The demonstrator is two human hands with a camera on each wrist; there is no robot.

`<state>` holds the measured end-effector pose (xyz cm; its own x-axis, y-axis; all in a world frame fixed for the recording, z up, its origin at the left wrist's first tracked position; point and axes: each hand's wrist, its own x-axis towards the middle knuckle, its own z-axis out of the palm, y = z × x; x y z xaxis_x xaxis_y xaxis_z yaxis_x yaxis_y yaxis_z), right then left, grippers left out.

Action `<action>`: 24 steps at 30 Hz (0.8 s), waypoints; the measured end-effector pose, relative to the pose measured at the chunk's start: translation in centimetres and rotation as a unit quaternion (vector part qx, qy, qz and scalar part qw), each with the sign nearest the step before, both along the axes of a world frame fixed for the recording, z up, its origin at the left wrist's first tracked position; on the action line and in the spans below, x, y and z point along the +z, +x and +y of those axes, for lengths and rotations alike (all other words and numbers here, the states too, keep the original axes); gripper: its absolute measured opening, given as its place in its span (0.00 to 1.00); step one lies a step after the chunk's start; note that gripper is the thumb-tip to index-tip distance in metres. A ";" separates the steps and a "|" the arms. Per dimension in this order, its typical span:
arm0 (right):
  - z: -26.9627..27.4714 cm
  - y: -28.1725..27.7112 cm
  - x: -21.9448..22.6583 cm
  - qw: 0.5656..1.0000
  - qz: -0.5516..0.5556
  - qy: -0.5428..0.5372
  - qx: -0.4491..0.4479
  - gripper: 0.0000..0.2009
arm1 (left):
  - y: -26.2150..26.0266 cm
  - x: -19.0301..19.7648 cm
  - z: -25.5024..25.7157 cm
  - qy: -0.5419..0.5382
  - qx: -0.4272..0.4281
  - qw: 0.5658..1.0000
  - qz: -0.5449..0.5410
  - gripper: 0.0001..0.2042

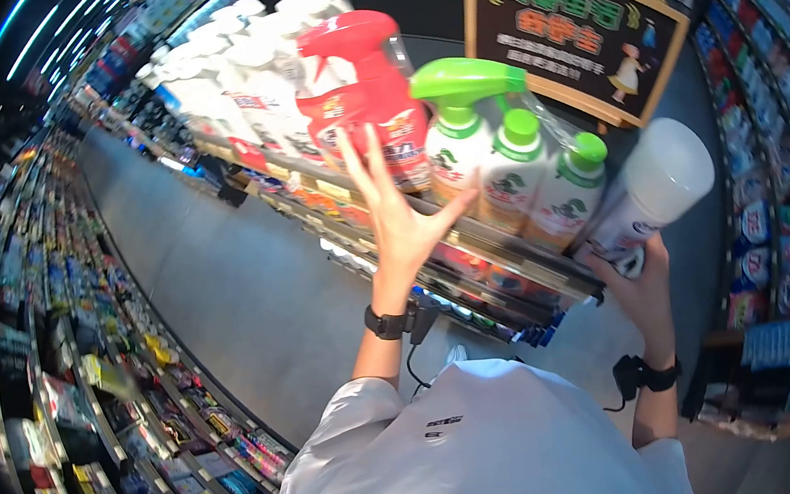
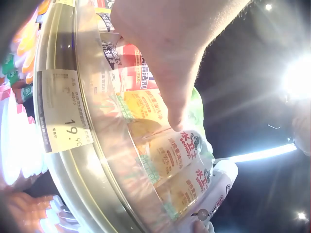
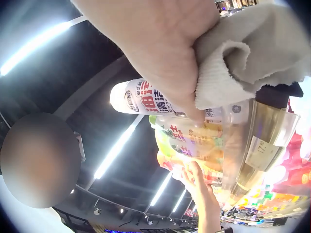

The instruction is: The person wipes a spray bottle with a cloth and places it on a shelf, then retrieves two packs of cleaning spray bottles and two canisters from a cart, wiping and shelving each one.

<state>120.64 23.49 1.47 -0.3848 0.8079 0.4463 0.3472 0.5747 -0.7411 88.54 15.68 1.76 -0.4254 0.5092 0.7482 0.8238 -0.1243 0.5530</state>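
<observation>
My left hand [image 1: 402, 226] spreads its fingers in front of the red spray bottles [image 1: 364, 100], with the thumb reaching toward the white bottles with green tops [image 1: 506, 176]. In the left wrist view its thumb overlaps the labels of these bottles. My right hand [image 1: 643, 288] is at the shelf's right end, beside the lower part of a white can [image 1: 663, 174] with a rounded cap. The right wrist view shows a crumpled light grey cloth [image 3: 248, 58] in this hand, its thumb in front of the can. The fingers behind the cloth are hidden.
A clear guard and price rail [image 2: 63, 111] run along the shelf front. White-capped bottles [image 1: 251, 85] crowd its left part. Behind stands a framed chalkboard sign [image 1: 577, 29]. Stocked shelves [image 1: 102, 389] line both sides of the aisle floor [image 1: 201, 234].
</observation>
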 end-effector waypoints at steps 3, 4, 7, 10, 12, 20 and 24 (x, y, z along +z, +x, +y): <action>-0.4 -0.3 0.5 1.000 0.012 -0.004 0.009 0.24 | -0.4 -0.3 -0.3 0.000 0.001 1.000 -0.010 0.68; -0.5 -0.4 0.6 1.000 0.017 -0.005 0.012 0.24 | -0.5 -0.1 -0.6 -0.003 0.006 1.000 -0.006 0.66; -0.5 -0.3 0.8 0.998 0.033 -0.054 0.030 0.24 | -2.9 -0.1 -1.2 0.093 0.075 0.993 -0.006 0.43; -0.9 -0.4 0.8 0.997 0.042 -0.053 0.037 0.24 | -7.9 1.9 -1.2 0.149 0.175 0.973 -0.006 0.29; -0.6 -0.2 0.3 0.997 0.043 -0.050 0.038 0.24 | -12.2 3.6 -0.2 0.189 0.154 0.969 -0.035 0.34; -0.9 -0.5 0.0 0.990 0.081 -0.108 0.025 0.26 | -19.5 11.3 2.6 0.057 0.181 0.972 0.137 0.48; -0.9 -0.4 -0.3 0.991 0.075 -0.107 0.010 0.25 | -19.6 10.6 2.7 0.064 0.114 0.984 0.118 0.39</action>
